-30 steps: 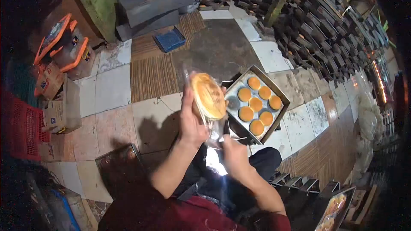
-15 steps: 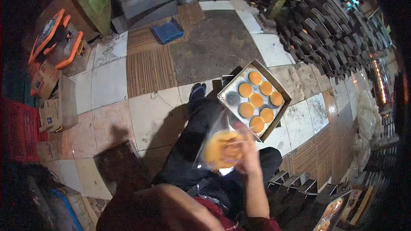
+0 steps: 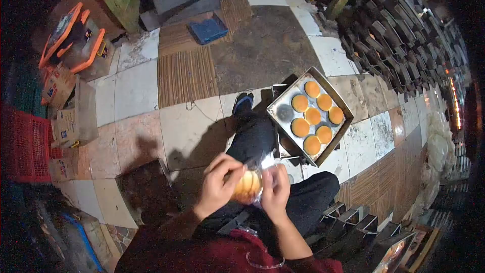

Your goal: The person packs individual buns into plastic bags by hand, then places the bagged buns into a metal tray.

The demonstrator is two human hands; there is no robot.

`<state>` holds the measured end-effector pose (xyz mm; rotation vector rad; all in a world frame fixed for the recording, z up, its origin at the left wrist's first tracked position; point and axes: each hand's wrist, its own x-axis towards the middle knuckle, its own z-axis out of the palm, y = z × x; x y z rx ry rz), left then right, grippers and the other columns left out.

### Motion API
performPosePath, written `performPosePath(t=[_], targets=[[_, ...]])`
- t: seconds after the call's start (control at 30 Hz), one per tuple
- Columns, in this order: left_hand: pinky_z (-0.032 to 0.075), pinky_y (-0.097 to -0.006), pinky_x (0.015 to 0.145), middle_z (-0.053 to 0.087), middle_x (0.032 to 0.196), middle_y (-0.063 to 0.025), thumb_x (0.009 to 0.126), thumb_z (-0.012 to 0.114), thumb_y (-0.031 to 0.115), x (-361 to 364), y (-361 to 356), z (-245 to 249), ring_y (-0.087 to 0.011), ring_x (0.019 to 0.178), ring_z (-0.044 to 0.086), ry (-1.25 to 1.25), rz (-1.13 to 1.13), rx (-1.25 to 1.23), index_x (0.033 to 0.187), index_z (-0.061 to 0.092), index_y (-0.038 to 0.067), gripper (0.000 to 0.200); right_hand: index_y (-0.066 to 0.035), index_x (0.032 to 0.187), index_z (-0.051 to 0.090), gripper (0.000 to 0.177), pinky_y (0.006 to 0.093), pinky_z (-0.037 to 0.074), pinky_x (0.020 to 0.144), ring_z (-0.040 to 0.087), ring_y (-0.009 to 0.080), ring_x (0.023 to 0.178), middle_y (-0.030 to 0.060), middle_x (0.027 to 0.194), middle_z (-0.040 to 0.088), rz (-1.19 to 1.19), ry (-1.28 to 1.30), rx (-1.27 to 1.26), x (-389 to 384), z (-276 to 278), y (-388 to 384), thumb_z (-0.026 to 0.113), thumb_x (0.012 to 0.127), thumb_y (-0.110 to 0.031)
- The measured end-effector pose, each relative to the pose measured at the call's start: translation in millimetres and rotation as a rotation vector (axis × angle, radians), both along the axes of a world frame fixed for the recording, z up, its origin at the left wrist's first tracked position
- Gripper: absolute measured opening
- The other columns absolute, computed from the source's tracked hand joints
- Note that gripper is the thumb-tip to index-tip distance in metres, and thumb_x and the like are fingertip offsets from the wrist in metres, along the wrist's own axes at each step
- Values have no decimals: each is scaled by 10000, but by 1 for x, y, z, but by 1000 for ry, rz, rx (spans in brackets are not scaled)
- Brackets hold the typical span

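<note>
A clear plastic bag of round golden buns (image 3: 247, 188) is held above my lap, between my two hands. My left hand (image 3: 218, 184) grips the bag's left side, fingers curled and pressed together. On the opposite side, my right hand (image 3: 275, 192) is closed on the bag's shiny plastic edge. Which fingers pinch the film is partly hidden. Just beyond my knee, a square metal tray (image 3: 284, 134) carries several round golden buns (image 3: 312, 116), laid out singly, with a dark round mark near its left corner.
Stacked dark metal trays (image 3: 389, 45) fill the right side. A blue tray (image 3: 208, 29) lies on the tiled floor ahead. At left are a red crate (image 3: 28, 146), cardboard boxes (image 3: 65, 126) and orange-rimmed plastic bins (image 3: 96, 53). Packed goods (image 3: 394, 255) sit at lower right.
My left hand has come up to the bag. The right hand has brought the bag down and turned it, and both hands now hold it. The view has shifted slightly.
</note>
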<state>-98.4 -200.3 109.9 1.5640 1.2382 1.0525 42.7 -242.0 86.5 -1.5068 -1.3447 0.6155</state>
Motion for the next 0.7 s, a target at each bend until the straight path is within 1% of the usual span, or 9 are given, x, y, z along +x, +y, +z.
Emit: performPosePath(t=[0.03,0.13,0.2,0.33,0.4,0.47,0.57,0.63,0.7], targets=[[435,-274,624,538,731,-105,759,627,41,-1,-3,5,-204,667,545,-3,-31,72,758,574,-18,79,24,814,522,38,302,400,588,483,229,623,112,737,509,-36,-42,129,-1,-1,-2,541,806,-8],[431,-293,589,539,723,-99,754,633,58,1,-5,-29,-214,658,546,69,-138,52,748,578,-8,86,11,831,524,54,295,422,608,504,206,645,110,721,514,37,258,-287,-8,-33,-14,541,835,-41],[425,-297,595,537,700,-84,780,622,95,7,11,-47,-214,655,531,102,-169,51,722,569,-3,126,-2,808,510,150,293,420,605,500,189,631,110,677,511,55,219,-259,-3,-48,1,491,887,-128],[409,-267,660,522,846,-79,840,574,114,19,53,-57,-165,721,500,-313,209,-10,703,526,-16,195,5,769,482,252,306,382,552,438,197,568,127,625,466,-225,188,-165,34,-32,46,428,923,-186],[409,-247,655,497,943,-87,847,554,94,12,35,-56,-147,756,492,-87,321,55,760,518,-27,154,19,750,457,276,316,346,521,383,177,548,118,581,417,-247,221,-165,34,-22,36,407,932,-183],[394,-298,745,484,941,-110,834,551,74,0,0,-65,-195,835,478,-143,354,-150,793,507,-54,141,35,712,462,331,333,349,494,400,126,553,124,566,431,-232,131,-341,26,-51,0,435,921,-220],[376,-342,778,503,860,-132,784,599,109,-26,-62,-109,-239,848,483,131,378,-160,734,531,-51,181,35,697,453,322,382,386,542,443,191,544,179,569,424,-171,170,-509,1,-72,-67,454,907,-210],[378,-329,739,530,817,-98,794,596,117,-28,-83,-96,-208,844,480,32,440,-344,700,550,-34,184,12,791,468,183,369,407,622,503,283,687,153,784,512,-289,60,-294,-12,-48,-88,579,814,-131],[371,-320,684,550,783,-54,819,582,158,-26,-84,-51,-162,811,465,-349,517,-811,680,572,-6,215,-2,1029,482,430,390,344,827,436,312,954,127,1068,462,-230,-298,43,-15,-6,-85,703,714,-194]])
